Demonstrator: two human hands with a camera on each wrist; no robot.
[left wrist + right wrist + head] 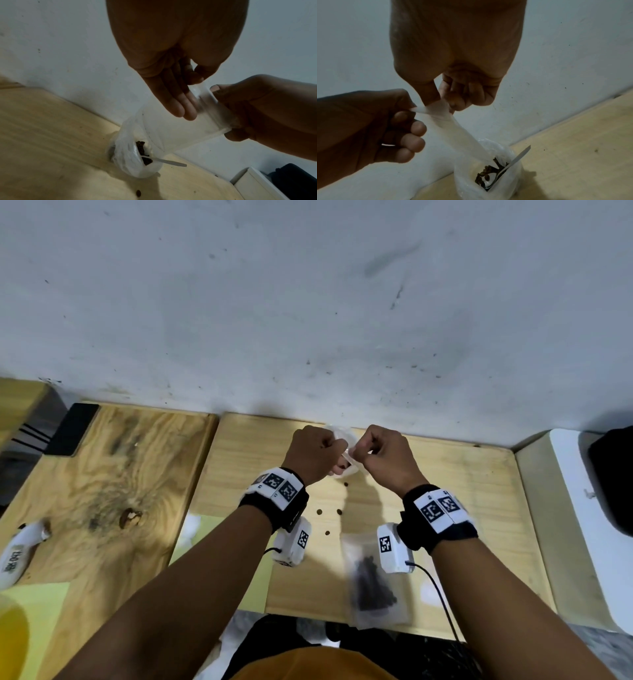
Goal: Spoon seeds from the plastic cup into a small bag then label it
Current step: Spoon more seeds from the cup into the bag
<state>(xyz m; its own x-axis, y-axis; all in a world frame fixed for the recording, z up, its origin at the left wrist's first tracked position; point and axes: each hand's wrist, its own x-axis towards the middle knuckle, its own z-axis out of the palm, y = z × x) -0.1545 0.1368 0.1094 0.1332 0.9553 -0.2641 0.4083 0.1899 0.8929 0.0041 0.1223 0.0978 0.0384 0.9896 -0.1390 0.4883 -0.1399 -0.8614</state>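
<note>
Both hands are raised near the wall, holding a small clear bag (350,456) by its mouth. My left hand (339,445) pinches one edge of the bag (453,128) and my right hand (445,100) pinches the other. The bag (180,129) looks empty and hangs just above the plastic cup (137,170). In the cup (488,189) lie dark seeds (483,174) and a white spoon (517,158) whose handle sticks out over the rim. In the head view the hands hide most of the cup (337,433).
A second clear bag (373,580) filled with dark seeds lies near the table's front edge, under my right wrist. Loose seeds (319,511) dot the wooden table (462,525). A white labelled object (17,553) lies far left and a white box (582,508) stands right.
</note>
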